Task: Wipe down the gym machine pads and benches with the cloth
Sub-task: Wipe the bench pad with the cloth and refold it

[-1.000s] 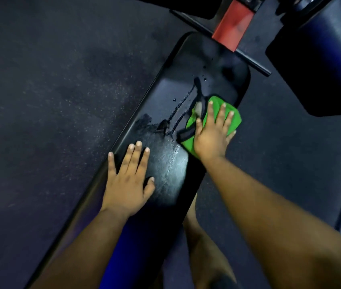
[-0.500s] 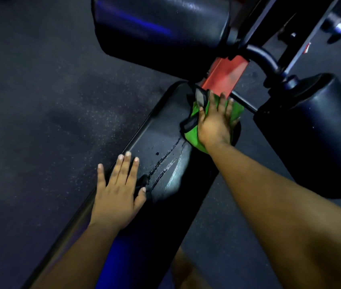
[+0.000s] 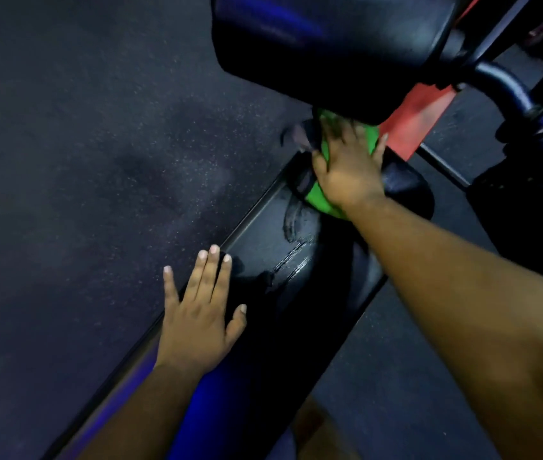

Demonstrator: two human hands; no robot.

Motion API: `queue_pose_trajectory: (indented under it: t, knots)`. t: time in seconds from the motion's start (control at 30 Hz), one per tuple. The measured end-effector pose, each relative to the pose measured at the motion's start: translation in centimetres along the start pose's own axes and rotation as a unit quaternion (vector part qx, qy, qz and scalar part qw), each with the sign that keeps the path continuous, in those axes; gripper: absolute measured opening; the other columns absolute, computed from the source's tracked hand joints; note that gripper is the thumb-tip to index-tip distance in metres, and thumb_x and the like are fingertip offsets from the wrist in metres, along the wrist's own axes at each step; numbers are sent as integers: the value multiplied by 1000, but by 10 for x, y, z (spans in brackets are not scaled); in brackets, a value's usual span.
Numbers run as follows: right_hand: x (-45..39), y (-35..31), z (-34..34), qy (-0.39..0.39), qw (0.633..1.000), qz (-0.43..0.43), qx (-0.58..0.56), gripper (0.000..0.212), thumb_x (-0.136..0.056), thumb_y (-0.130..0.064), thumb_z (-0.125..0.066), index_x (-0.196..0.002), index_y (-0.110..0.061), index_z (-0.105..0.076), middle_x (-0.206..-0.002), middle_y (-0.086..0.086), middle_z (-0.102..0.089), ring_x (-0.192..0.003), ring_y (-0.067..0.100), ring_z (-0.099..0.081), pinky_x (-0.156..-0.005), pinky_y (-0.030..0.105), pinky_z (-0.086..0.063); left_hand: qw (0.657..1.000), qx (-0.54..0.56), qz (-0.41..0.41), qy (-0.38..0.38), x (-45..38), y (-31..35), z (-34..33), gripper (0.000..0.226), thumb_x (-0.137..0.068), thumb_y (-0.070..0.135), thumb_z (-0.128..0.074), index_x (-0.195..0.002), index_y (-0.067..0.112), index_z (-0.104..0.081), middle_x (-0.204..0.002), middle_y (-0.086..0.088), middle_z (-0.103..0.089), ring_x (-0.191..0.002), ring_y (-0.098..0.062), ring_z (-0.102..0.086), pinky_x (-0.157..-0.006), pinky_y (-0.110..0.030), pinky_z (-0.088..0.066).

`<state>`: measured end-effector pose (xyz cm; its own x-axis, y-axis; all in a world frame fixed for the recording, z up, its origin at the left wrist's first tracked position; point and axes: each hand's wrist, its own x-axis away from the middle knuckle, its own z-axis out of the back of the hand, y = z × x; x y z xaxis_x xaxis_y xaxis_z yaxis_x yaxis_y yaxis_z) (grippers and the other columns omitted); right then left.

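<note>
— Where's the cloth [image 3: 321, 197]?
— Upper centre, on the bench [image 3: 263, 247] end, pressed under the flat right hand [image 3: 349, 174].
— Left hand [image 3: 197, 323]?
— Released, fingers straight, resting lower on the bench.

The bench pad [image 3: 296, 260] is laid diagonally from the lower left of the frame to the upper centre-right, on the floor [image 3: 81, 161], which fills the left half. The left hand [image 3: 200, 313] is placed flat on the pad's left edge, lower centre. The right hand [image 3: 349, 171] is pressed flat on the cloth [image 3: 321, 197] at the pad's far end. A roller pad [image 3: 329, 44] is positioned above, overlapping the fingertips. A bracket [image 3: 412, 124] is located just right of the cloth. Frame tubing [image 3: 502, 84] is found at upper right.
</note>
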<state>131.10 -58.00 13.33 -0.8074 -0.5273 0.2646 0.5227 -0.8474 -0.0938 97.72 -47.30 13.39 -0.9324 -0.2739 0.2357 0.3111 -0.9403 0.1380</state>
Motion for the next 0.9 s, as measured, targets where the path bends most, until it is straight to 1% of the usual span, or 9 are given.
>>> queue_pose_trajectory:
  t: [0.07, 0.17, 0.27, 0.33, 0.43, 0.57, 0.7, 0.83, 0.9]
  knots:
    - [14, -38, 1, 0, 999, -42, 1, 64, -95, -45, -35, -155, -24, -36, -165, 10, -29, -155, 31, -16, -121, 68, 0, 1000, -1, 5, 0, 8, -8, -1, 79, -98, 53, -34, -160, 7, -22, -170, -12, -13, -157, -27, -15, -120, -71, -9]
    - [116, -103, -28, -22, 980, 195, 9, 68, -91, -46, -30, -156, -26, -38, -164, 4, -33, -156, 27, -18, -123, 63, -3, 999, 1, 40, -16, 27, -19, 1, 80, -97, 54, -34, -159, 4, -25, -169, -12, -15, -156, -28, -17, -118, -72, -12]
    - [140, -85, -38, -42, 928, 367, 53, 65, -94, -44, -43, -157, -31, -34, -164, 0, -33, -154, 23, -23, -122, 67, -6, 998, 2, 55, -11, 53, -27, -1, 81, -97, 55, -34, -158, 3, -26, -169, -13, -16, -156, -28, -19, -118, -72, -12]
    - [88, -57, -30, -12, 955, 285, 77, 65, -93, -35, -44, -157, -29, -34, -163, 7, -35, -153, 27, -25, -116, 76, -8, 999, 4, 41, -10, 65, -29, -3, 81, -98, 55, -33, -159, 3, -23, -170, -12, -13, -157, -27, -15, -120, -71, -10]
    - [52, -50, -12, 5, 1000, 18, 12, 64, -100, -40, -42, -160, -27, -25, -168, 7, -21, -157, 29, -12, -118, 73, -6, 1000, 4, 23, -9, 71, -29, -7, 81, -99, 56, -32, -160, 4, -22, -170, -12, -12, -157, -27, -14, -120, -71, -11]
    - [183, -106, -50, 22, 985, 173, 15, 73, -96, -43, -48, -162, -28, -21, -170, 3, -19, -157, 27, -14, -122, 65, -10, 999, 22, 47, -8, 68, -26, -8, 81, -98, 55, -32, -159, 2, -23, -169, -13, -15, -156, -28, -17, -119, -71, -14]
    - [206, -47, -55, 8, 948, 311, 64, 73, -92, -41, -51, -159, -35, -25, -168, 0, -25, -155, 23, -22, -119, 69, -13, 999, 29, 13, 3, 66, -14, -8, 81, -98, 53, -35, -159, 1, -24, -169, -14, -16, -156, -28, -18, -119, -70, -15]
    - [124, -10, -29, 18, 999, 30, 9, 69, -99, -39, -49, -161, -32, -18, -171, 2, -14, -158, 26, -8, -117, 74, -9, 1000, 18, -12, 9, 50, -4, -7, 82, -97, 54, -36, -159, 2, -22, -169, -14, -14, -157, -26, -15, -121, -69, -11]
    - [144, -34, -35, 53, 998, -18, -10, 69, -100, -42, -43, -162, -30, -15, -171, 2, -10, -158, 26, -6, -120, 69, -9, 1000, 19, -17, 6, 41, 2, -7, 82, -97, 53, -36, -159, 2, -23, -169, -14, -15, -157, -27, -16, -120, -69, -12]
